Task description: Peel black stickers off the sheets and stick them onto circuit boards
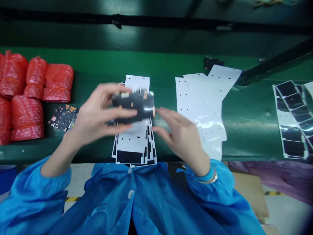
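A black circuit board with copper-coloured pads is gripped in my left hand, fingers wrapped over its left part. It is held above a stack of white and black adhesive sheets at the table's front edge. My right hand is at the board's right edge, thumb and fingers apart; whether its fingertips touch the board cannot be made out. Motion blurs both hands. Behind my left hand, more circuit boards lie on the green table.
Red bubble-wrapped bundles are piled at the left. White sheets spread right of centre, with a dark board behind them. Black-panelled sheets lie at the far right. A dark beam slants down at the right.
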